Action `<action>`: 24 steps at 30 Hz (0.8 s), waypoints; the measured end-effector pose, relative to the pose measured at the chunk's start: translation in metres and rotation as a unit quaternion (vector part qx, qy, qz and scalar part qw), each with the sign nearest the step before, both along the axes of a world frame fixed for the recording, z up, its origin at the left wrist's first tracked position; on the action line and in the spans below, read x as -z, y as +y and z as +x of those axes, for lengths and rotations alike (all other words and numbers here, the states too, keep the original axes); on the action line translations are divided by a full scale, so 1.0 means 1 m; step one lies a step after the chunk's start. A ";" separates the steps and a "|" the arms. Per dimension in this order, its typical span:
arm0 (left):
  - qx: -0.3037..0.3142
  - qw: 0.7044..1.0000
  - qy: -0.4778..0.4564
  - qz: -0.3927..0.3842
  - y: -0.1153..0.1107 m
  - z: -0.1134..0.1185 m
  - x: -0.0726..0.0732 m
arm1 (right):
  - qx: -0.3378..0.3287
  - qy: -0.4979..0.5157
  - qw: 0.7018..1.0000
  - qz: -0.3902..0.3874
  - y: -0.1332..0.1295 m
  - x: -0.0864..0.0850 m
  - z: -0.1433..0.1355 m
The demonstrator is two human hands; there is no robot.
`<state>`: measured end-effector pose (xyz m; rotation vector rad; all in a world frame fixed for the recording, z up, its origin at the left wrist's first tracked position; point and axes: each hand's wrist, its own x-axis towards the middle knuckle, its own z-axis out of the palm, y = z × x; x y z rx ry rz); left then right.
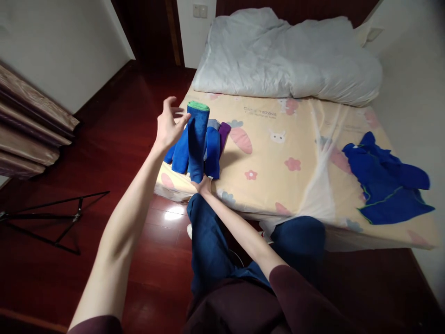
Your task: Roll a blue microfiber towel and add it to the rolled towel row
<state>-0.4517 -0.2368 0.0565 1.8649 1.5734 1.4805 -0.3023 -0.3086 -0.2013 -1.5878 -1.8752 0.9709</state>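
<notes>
Bed [264, 160] — cloths [212, 144] half-hidden behind blue roll [197, 139]

Passable across the bed [266, 190] between the blue rolls [179, 155] and the crumpled cloth [389, 183]. Blocked at the far side by the pale quilt [285, 58], in front of the rolls by the upright bundle [197, 139].

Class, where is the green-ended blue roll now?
Left of centre in the head view, the blue roll has its lower end in the right hand, by the near edge of the bed, in front of other rolls.
</notes>
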 end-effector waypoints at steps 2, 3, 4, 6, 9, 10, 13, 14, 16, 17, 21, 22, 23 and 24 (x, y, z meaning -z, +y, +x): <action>-0.060 0.997 0.038 0.044 -0.004 0.010 0.008 | 0.052 0.050 0.997 -0.032 -0.028 -0.001 0.018; -0.077 0.993 0.065 0.054 -0.010 0.017 0.014 | 0.056 0.078 0.995 -0.039 -0.046 -0.002 0.032; -0.082 0.991 0.096 0.055 -0.019 0.026 0.022 | 0.044 0.098 0.993 -0.045 -0.066 -0.002 0.050; -0.051 0.984 0.165 0.030 -0.042 0.046 0.045 | 0.011 0.134 0.990 -0.047 -0.110 -0.003 0.094; 0.047 0.958 0.279 -0.050 -0.075 0.075 0.090 | -0.004 0.161 0.984 -0.079 -0.176 0.001 0.175; 0.068 0.945 0.309 -0.083 -0.082 0.082 0.106 | 0.003 0.163 0.981 -0.104 -0.195 0.004 0.202; 0.052 0.918 0.351 -0.177 -0.087 0.095 0.144 | 0.061 0.157 0.976 -0.136 -0.239 0.007 0.278; 0.031 0.913 0.355 -0.199 -0.085 0.096 0.153 | 0.085 0.150 0.976 -0.131 -0.248 0.006 0.300; -0.013 0.905 0.358 -0.229 -0.076 0.097 0.162 | 0.135 0.137 0.976 -0.107 -0.262 -0.003 0.336; -0.027 0.901 0.361 -0.240 -0.072 0.096 0.164 | 0.157 0.132 0.975 -0.091 -0.266 -0.010 0.350; -0.034 0.887 0.380 -0.259 -0.057 0.092 0.165 | 0.186 0.102 0.977 -0.012 -0.273 -0.038 0.380; -0.035 0.885 0.386 -0.258 -0.054 0.091 0.165 | 0.180 0.092 0.979 0.006 -0.273 -0.042 0.384; -0.029 0.880 0.396 -0.262 -0.052 0.089 0.165 | 0.169 0.086 0.982 0.021 -0.274 -0.045 0.386; -0.036 0.874 0.408 -0.263 -0.051 0.089 0.165 | 0.157 0.083 0.983 0.035 -0.274 -0.047 0.388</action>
